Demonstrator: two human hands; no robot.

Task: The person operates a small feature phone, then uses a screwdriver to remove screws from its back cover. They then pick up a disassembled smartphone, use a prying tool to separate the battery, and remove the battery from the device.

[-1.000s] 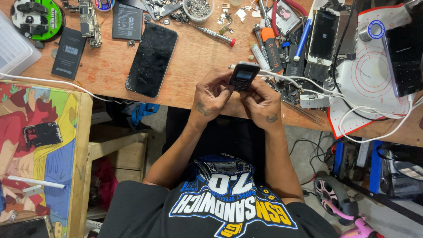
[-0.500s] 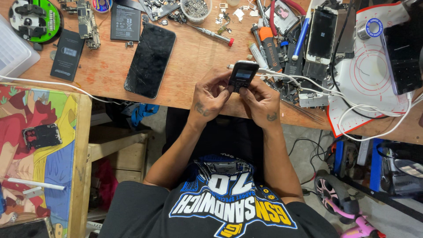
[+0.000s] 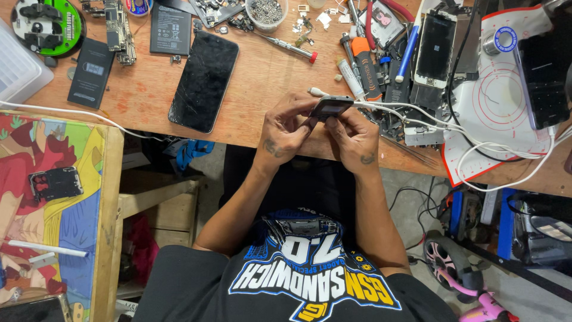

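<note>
Both hands grip a small dark phone part (image 3: pixel 331 107) above the bench (image 3: pixel 262 101) edge: left hand (image 3: pixel 286 128) steadies it, right hand (image 3: pixel 353 138) pinches its end, tilted for inspection.

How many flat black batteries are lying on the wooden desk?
2 that I can make out. One black battery lies near the desk's left end, beside a green disc. The other battery lies at the top edge, above the cracked phone. Clutter may hide more.
</note>
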